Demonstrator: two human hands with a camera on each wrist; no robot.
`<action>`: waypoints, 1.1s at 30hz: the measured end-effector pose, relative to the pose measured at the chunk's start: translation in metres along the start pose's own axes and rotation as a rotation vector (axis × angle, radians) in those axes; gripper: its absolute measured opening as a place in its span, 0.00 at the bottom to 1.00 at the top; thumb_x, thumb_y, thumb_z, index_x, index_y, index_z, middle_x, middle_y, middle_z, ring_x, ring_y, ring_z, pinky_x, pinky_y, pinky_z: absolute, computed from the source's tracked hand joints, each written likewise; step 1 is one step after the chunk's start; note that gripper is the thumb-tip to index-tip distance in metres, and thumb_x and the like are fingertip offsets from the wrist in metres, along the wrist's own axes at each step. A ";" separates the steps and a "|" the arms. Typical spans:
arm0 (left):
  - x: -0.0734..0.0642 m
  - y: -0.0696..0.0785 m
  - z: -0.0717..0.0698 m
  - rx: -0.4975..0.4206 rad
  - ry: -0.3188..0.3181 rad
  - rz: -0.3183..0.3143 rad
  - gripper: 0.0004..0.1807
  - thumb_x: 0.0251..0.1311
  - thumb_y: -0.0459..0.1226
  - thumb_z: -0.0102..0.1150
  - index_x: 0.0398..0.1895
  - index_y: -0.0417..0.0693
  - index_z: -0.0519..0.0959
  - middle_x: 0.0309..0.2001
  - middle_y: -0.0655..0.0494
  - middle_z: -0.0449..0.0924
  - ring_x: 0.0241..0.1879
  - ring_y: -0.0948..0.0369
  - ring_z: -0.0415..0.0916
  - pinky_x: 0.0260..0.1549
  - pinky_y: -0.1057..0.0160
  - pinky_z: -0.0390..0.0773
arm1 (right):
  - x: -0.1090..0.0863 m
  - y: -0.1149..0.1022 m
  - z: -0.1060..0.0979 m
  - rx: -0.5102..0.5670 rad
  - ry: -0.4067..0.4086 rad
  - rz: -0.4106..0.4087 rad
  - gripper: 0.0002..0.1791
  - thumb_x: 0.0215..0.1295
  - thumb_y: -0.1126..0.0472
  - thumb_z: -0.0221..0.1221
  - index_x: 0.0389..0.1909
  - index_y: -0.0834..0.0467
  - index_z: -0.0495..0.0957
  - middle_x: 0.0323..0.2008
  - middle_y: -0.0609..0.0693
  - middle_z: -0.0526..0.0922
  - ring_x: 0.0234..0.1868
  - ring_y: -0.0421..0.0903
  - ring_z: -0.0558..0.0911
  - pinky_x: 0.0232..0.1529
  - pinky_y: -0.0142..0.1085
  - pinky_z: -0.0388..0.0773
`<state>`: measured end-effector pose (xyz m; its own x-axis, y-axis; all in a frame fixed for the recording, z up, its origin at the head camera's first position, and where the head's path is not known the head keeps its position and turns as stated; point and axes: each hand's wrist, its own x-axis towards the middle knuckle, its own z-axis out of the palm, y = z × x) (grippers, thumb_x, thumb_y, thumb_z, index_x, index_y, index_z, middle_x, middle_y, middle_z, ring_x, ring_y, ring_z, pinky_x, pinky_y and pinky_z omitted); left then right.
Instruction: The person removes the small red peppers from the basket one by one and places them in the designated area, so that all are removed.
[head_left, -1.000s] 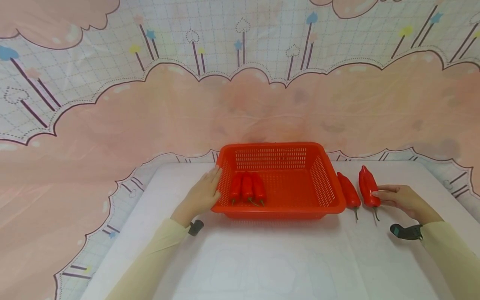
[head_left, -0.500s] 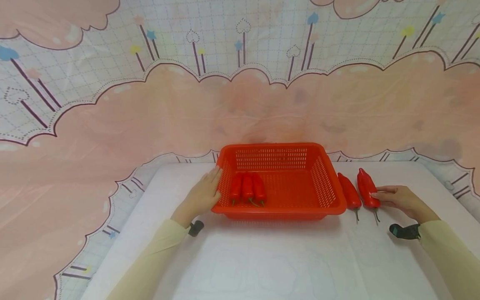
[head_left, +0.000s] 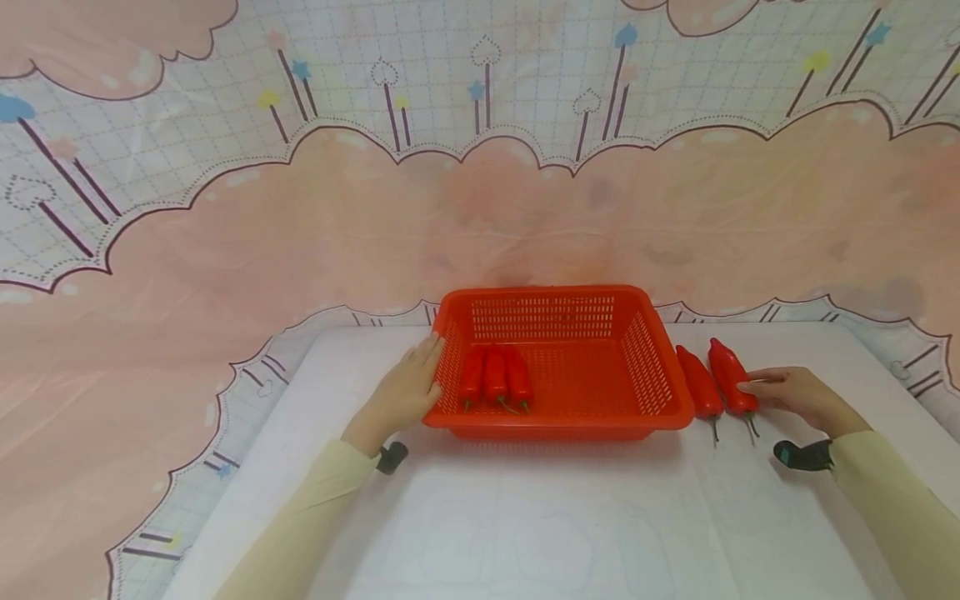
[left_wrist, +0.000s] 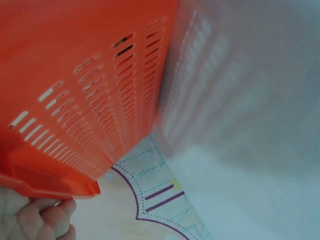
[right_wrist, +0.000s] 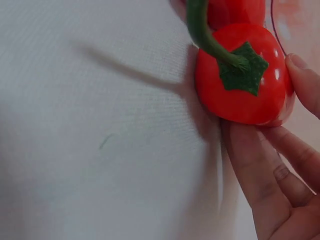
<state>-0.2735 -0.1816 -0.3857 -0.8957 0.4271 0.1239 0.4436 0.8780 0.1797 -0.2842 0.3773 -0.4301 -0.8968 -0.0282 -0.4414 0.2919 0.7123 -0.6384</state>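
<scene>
Beside an orange-red plastic basket (head_left: pixel 540 422), my left hand (head_left: pixel 403 385) rests against its left rim with the fingers fairly straight. The left wrist view shows the fingertips (left_wrist: pixel 59 220) at the rim from outside. My right hand (head_left: pixel 802 400) holds a red chili pepper (head_left: pixel 731 379), thumb on its upper side and fingers along its side and underneath. In the right wrist view the green stem (right_wrist: pixel 242 65) of that pepper faces the camera. A second red pepper (head_left: pixel 697 382) lies close on its left, near the basket's right wall.
Three red peppers (head_left: pixel 495 375) lie side by side in the left part of the basket. A white cloth (head_left: pixel 525 525) covers the table. Behind it hangs a pink patterned backdrop (head_left: pixel 525 217).
My right hand has shifted slightly left with its pepper, bringing it closer to the pepper beside the basket. My left hand and the basket have stayed in place.
</scene>
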 end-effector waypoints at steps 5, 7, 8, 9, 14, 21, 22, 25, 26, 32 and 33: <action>0.000 0.000 -0.001 -0.004 -0.004 -0.003 0.37 0.59 0.37 0.44 0.71 0.33 0.50 0.74 0.40 0.46 0.74 0.47 0.47 0.72 0.48 0.51 | 0.000 -0.003 -0.001 -0.003 -0.015 0.007 0.49 0.63 0.40 0.53 0.66 0.76 0.50 0.64 0.78 0.54 0.61 0.72 0.61 0.58 0.62 0.69; 0.000 0.000 0.000 -0.007 -0.004 -0.005 0.37 0.59 0.37 0.44 0.72 0.34 0.50 0.74 0.40 0.46 0.74 0.47 0.47 0.72 0.48 0.51 | 0.001 -0.003 -0.002 -0.006 -0.022 0.013 0.49 0.62 0.39 0.53 0.66 0.76 0.51 0.64 0.78 0.54 0.61 0.72 0.61 0.57 0.64 0.68; 0.000 0.000 0.000 -0.008 -0.005 -0.007 0.37 0.59 0.37 0.44 0.72 0.34 0.50 0.74 0.40 0.46 0.74 0.47 0.47 0.72 0.48 0.51 | 0.001 -0.003 -0.002 -0.006 -0.027 0.015 0.49 0.62 0.39 0.53 0.66 0.76 0.51 0.64 0.78 0.54 0.61 0.72 0.61 0.57 0.64 0.68; 0.000 0.001 0.000 -0.011 -0.005 -0.008 0.37 0.59 0.37 0.44 0.72 0.34 0.50 0.74 0.40 0.46 0.74 0.47 0.47 0.72 0.48 0.51 | 0.001 -0.004 -0.003 -0.007 -0.030 0.019 0.49 0.62 0.39 0.54 0.66 0.76 0.51 0.64 0.78 0.54 0.61 0.72 0.61 0.57 0.64 0.68; 0.000 0.000 0.000 -0.013 -0.001 -0.005 0.37 0.60 0.37 0.44 0.72 0.34 0.50 0.74 0.40 0.46 0.74 0.47 0.47 0.72 0.48 0.51 | 0.003 -0.006 -0.004 -0.010 -0.045 0.028 0.50 0.61 0.39 0.54 0.66 0.76 0.51 0.64 0.78 0.54 0.61 0.72 0.61 0.57 0.65 0.67; 0.000 0.000 -0.001 -0.010 -0.003 -0.001 0.37 0.59 0.37 0.43 0.72 0.33 0.50 0.74 0.40 0.46 0.74 0.47 0.47 0.73 0.49 0.50 | 0.004 -0.007 -0.006 -0.023 -0.053 0.037 0.50 0.62 0.40 0.53 0.66 0.77 0.49 0.64 0.78 0.53 0.61 0.72 0.60 0.59 0.63 0.67; 0.000 0.000 -0.001 -0.012 -0.004 -0.003 0.37 0.59 0.37 0.43 0.72 0.34 0.49 0.74 0.40 0.46 0.74 0.47 0.47 0.73 0.49 0.50 | 0.004 -0.008 -0.006 -0.021 -0.053 0.034 0.49 0.62 0.41 0.53 0.66 0.77 0.49 0.64 0.78 0.53 0.61 0.72 0.60 0.60 0.63 0.67; 0.000 0.001 -0.002 -0.017 -0.003 -0.001 0.37 0.59 0.37 0.43 0.72 0.34 0.50 0.74 0.40 0.46 0.74 0.47 0.47 0.73 0.49 0.50 | 0.004 -0.007 -0.006 -0.022 -0.051 0.025 0.49 0.63 0.41 0.53 0.66 0.78 0.49 0.64 0.78 0.53 0.61 0.72 0.61 0.60 0.61 0.67; 0.000 0.001 -0.002 -0.017 -0.003 -0.002 0.37 0.59 0.37 0.43 0.72 0.34 0.50 0.74 0.40 0.46 0.74 0.47 0.47 0.73 0.50 0.50 | 0.003 -0.007 -0.006 -0.021 -0.050 0.024 0.49 0.63 0.41 0.54 0.66 0.78 0.49 0.64 0.78 0.53 0.61 0.72 0.61 0.60 0.61 0.67; 0.000 0.001 -0.002 -0.014 -0.002 0.002 0.37 0.59 0.37 0.43 0.71 0.33 0.50 0.74 0.40 0.47 0.73 0.46 0.48 0.73 0.49 0.50 | 0.003 -0.006 -0.008 -0.026 -0.053 0.028 0.51 0.61 0.39 0.54 0.66 0.77 0.49 0.64 0.78 0.52 0.61 0.72 0.61 0.60 0.62 0.67; 0.000 0.002 -0.002 -0.013 -0.003 0.002 0.37 0.59 0.37 0.43 0.71 0.33 0.50 0.74 0.40 0.47 0.73 0.47 0.48 0.73 0.49 0.50 | 0.003 -0.006 -0.008 -0.026 -0.053 0.028 0.51 0.61 0.39 0.54 0.66 0.77 0.49 0.65 0.78 0.53 0.61 0.72 0.61 0.60 0.62 0.67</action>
<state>-0.2725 -0.1809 -0.3833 -0.8950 0.4293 0.1214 0.4455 0.8745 0.1918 -0.2914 0.3786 -0.4229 -0.8694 -0.0450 -0.4921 0.3068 0.7315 -0.6089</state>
